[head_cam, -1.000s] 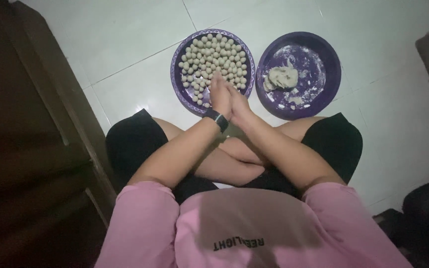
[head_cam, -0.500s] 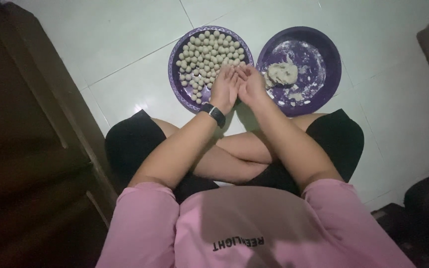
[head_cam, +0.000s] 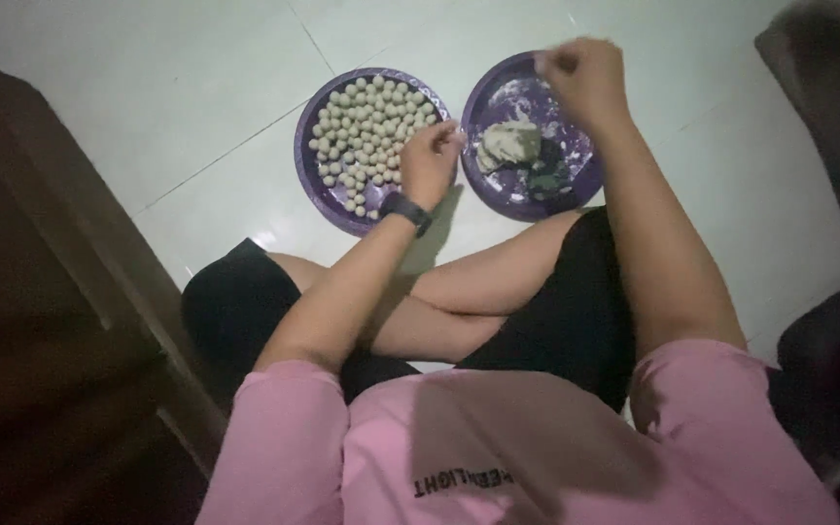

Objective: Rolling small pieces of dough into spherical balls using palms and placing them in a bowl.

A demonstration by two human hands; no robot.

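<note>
- Head view: left purple plate holds many small dough balls; left hand pinches one at its right rim.
- Right purple plate holds a dough lump; right hand hovers above, fingers curled together.

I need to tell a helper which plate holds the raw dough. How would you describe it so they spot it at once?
On the pale tiled floor, two round purple plates sit side by side ahead of the seated person's crossed legs. The dough plate is the one under the right hand. It holds one flour-dusted dough lump, while its neighbour is covered with small balls.
</note>
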